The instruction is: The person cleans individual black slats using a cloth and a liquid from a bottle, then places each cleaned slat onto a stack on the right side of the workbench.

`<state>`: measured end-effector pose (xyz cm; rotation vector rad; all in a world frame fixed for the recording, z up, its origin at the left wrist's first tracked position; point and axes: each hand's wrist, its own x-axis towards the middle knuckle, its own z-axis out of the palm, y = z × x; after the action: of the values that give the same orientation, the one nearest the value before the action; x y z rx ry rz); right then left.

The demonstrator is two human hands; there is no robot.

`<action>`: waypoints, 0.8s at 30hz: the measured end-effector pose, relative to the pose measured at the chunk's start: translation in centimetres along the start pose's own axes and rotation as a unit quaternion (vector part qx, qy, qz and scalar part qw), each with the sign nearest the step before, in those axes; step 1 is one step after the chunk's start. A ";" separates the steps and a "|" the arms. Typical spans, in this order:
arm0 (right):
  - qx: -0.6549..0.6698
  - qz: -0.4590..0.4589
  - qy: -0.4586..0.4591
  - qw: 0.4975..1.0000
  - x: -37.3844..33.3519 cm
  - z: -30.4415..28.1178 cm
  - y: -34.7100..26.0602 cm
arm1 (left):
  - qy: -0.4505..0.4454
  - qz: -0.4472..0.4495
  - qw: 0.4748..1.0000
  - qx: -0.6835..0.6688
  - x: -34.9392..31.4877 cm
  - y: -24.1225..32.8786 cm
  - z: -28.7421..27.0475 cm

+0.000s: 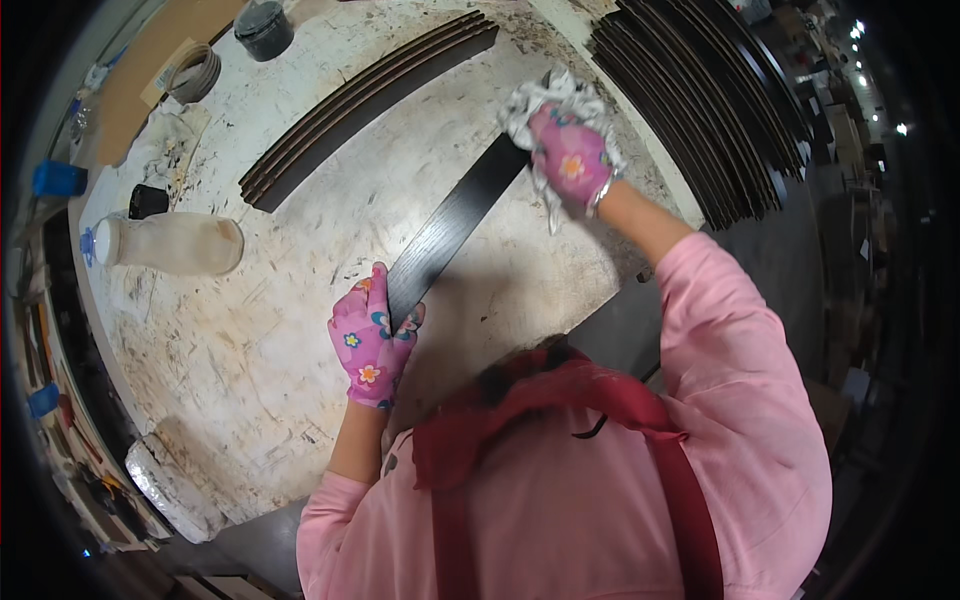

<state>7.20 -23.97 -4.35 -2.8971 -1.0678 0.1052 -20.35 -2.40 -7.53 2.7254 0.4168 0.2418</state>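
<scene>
A flat black wooden slat (458, 214) slants across the worktable between my hands. Its near end is gripped by my left hand (372, 338), in a pink flowered glove, with the fingers closed round the edges. At the far end my right hand (570, 155), gloved the same way, is closed on a crumpled white and grey rag (545, 100). The rag lies against the slat's far end and hides its tip. Beyond the slat, several dark slats (370, 105) rest side by side on the table.
The stained pale worktable (230, 370) spreads around me. On its left are a cloudy plastic bottle (180, 243), a small black cup (149, 201), a dark jar (263, 30) and a roll of tape (192, 75). A large stack of dark slats (690, 110) stands at the far right.
</scene>
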 end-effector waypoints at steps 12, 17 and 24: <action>0.007 0.025 0.078 0.997 -0.5 0.9 1.6 | 0.009 0.004 1.000 -0.026 -0.2 0.6 -0.7; -0.005 0.138 0.027 0.990 2.6 -2.8 11.1 | 0.012 0.025 1.000 -0.013 0.3 0.6 -1.4; 0.098 0.018 0.017 0.995 -1.5 -9.1 -0.8 | -0.030 -0.046 0.998 -0.021 -2.8 -0.8 -4.2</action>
<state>6.26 -24.57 4.81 -2.7342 -0.9420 0.1531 -24.12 -1.22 -4.30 2.6570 0.5124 0.1425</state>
